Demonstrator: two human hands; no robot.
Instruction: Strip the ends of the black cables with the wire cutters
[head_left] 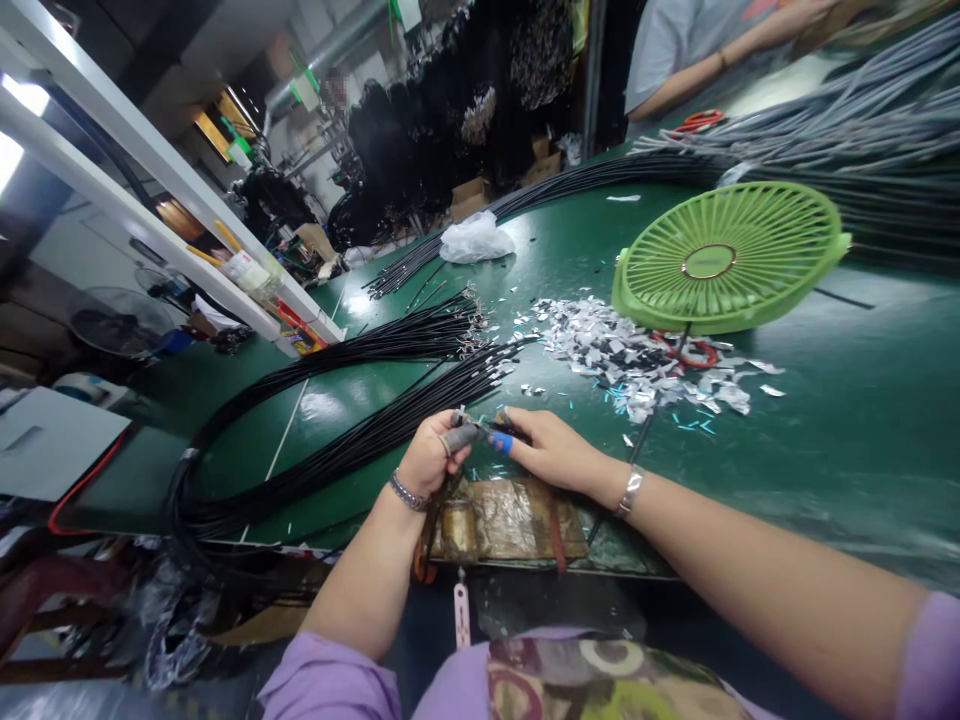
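My left hand (431,455) is closed in a pinch, its thumb wrapped in grey tape, gripping the end of a black cable (480,428) over the near edge of the green table (862,400). My right hand (551,448), one fingertip covered in blue tape, is closed on the same cable end from the right. Both hands meet just above a worn brown pad (517,520) at the table edge. A bundle of black cables (360,440) loops away to the left from my hands.
A green fan (724,255) lies on the table behind a heap of foil scraps (622,350). More cable bundles (825,130), a white plastic bag (474,240) and red scissors (694,120) lie farther back. Another person's arm (720,55) rests at the far edge. Shelving (150,180) stands left.
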